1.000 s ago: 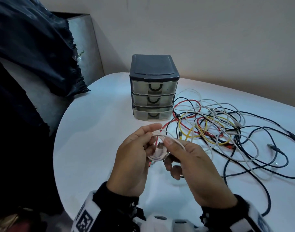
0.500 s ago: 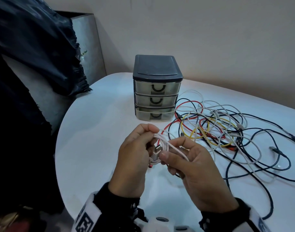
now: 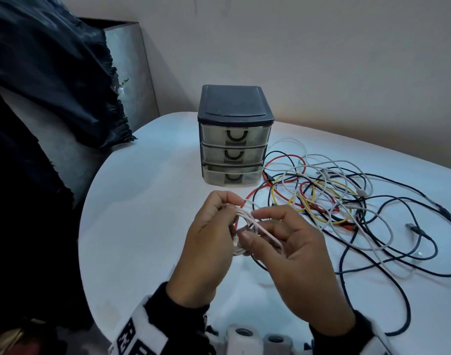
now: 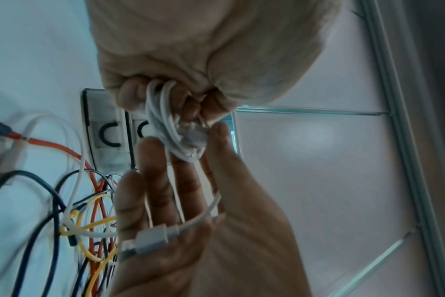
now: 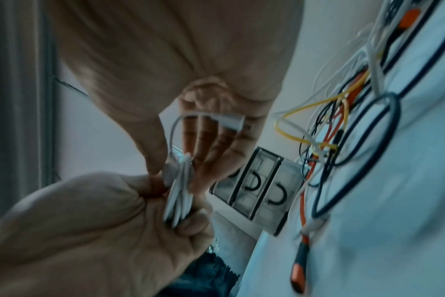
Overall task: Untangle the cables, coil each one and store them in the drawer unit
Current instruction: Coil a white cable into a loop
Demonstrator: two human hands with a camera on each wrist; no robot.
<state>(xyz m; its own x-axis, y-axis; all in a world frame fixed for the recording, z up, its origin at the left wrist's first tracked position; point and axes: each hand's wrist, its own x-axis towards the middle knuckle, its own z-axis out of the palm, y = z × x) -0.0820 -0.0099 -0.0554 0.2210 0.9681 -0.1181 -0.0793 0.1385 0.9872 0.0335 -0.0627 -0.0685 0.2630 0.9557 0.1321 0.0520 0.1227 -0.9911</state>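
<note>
While the coil gets its last wrap: status below.
Left hand [image 3: 209,242]: pinches the white cable [image 3: 247,221] bundle at its top, fingers curled round the loops.
Right hand [image 3: 293,254]: fingers mostly straight, thumb [image 3: 245,238] pressed against the bundle; the loose tail with its connector [image 4: 152,237] lies across the fingers.
Change: a second ago the coil sat as an open ring between both hands; now it is squeezed flat and the tail is crossing it (reads as a tie-off wrap).
Meaning: first cable nearly ready for storing, my judgement.
Drawer unit [image 3: 234,135]: at 12 o'clock from the hands, all three drawers closed.
Tangle [image 3: 334,198]: on the tabletop [image 3: 142,201] at 2 o'clock, red, yellow, black, white, not yet sorted.
Risk: tail springs loose once released.
</note>
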